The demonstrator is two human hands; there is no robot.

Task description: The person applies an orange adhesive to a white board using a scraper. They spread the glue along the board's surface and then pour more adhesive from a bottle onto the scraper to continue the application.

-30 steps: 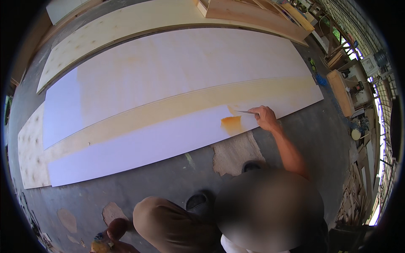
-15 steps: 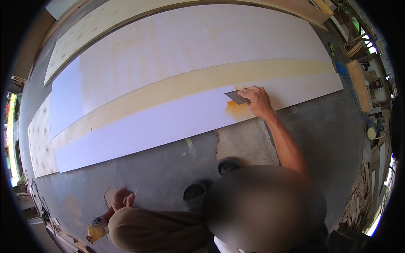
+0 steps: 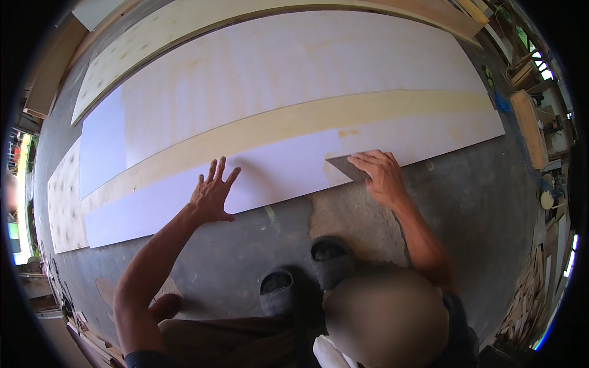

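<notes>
My right hand (image 3: 381, 179) grips a flat grey spreader (image 3: 347, 165) with the fingers on top, its edge on the white sheet (image 3: 276, 162) near the front rim. Thin yellowish smears of what looks like glue (image 3: 348, 133) lie on the sheet just beyond the spreader. My left hand (image 3: 211, 197) is spread open at the sheet's front edge, left of the spreader, holding nothing; whether its palm presses on the surface I cannot tell. A pale yellow band (image 3: 245, 136) runs lengthwise between this sheet and a larger, glue-streaked white sheet (image 3: 264, 67).
Another long board (image 3: 141, 61) lies along the far side. Dark slippers (image 3: 279, 291) are on the grey floor (image 3: 233, 257) close to me. At the right are a wooden box (image 3: 529, 129), a blue hose (image 3: 502, 103) and a heap of wood offcuts (image 3: 523, 294).
My left hand has come up from the lower left to the sheet's edge. The spreader has moved nearer to me, and the orange glue puddle is no longer visible there.
</notes>
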